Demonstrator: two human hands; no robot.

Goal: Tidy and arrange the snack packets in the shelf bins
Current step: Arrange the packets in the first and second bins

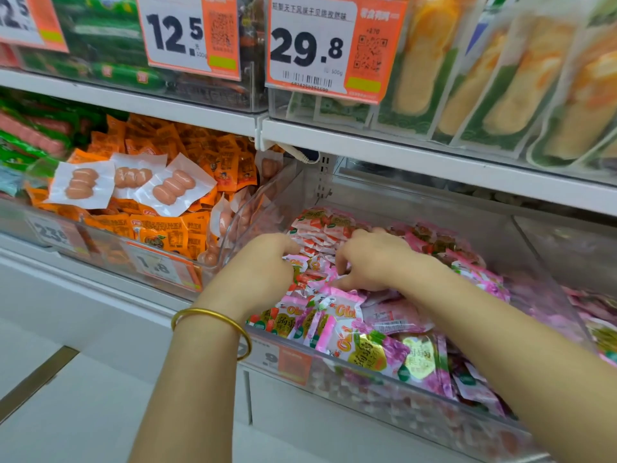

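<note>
Head view: inside the clear bin (541,262), the right hand (375,260) grip pinches pink jelly packets (347,307), probably to regroup them. The left hand (267,264) grip is curled among them; whether it holds anything cannot be told.

Left price tag (187,35) reads 12.5; right price tag (314,48) reads 29.8, 500g.

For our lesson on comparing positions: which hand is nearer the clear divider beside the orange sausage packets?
Left. The left hand lies just right of the clear divider, nearly against it; the right hand is farther right among the pink packets.
</note>
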